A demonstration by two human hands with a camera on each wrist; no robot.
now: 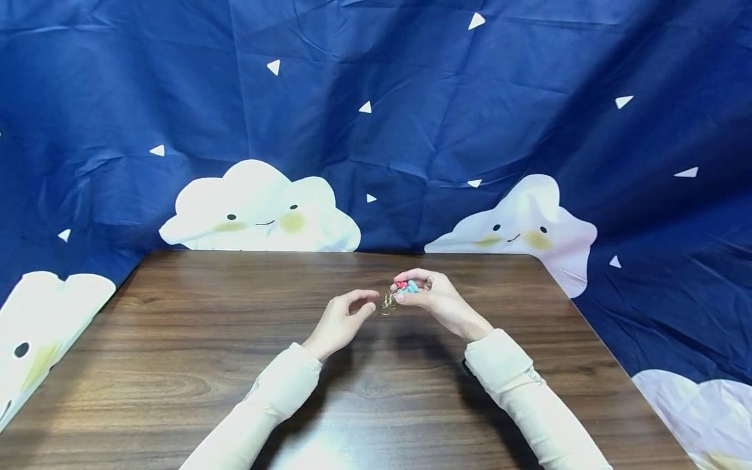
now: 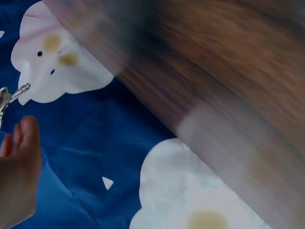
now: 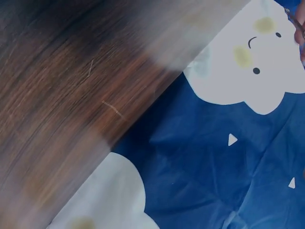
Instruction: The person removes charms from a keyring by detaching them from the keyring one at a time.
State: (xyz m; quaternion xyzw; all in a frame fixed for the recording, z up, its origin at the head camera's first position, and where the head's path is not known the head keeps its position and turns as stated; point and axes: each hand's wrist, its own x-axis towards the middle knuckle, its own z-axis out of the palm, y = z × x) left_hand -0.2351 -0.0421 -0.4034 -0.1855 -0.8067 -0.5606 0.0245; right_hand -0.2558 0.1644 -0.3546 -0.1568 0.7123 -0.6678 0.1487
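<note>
Nearest are two pale sleeves (image 1: 288, 382) with turned-back cuffs, angling inward over the table (image 1: 176, 326), so both hands meet near the middle, where a small thing is easy to see and reach from either side.

The left hand (image 1: 345, 318) has its fingers gently curved, thumb and forefinger a little apart, pinching nothing that I can see. Its fingertips are just beside a gold-coloured metal clasp (image 1: 386, 307); the left wrist view shows bright metal near the raised fingers, and I cannot tell whether any fingertip touches it.

The right hand (image 1: 444, 301) pinches a small red and light blue charm (image 1: 413, 287) between thumb and fingers. Gripping the coloured part seems to leave the clasp sticking out free on the left hand's side, linked to the charm as far as can be made out. The charm is held up above the table, with soft shadows below the hands, probably so that the metal hangs clear of the wood.

Beyond the table's far edge hangs a blue cloth (image 1: 382, 59) printed with smiling white clouds (image 1: 255, 205) and small white triangles, apparently placed as a backdrop.
</note>
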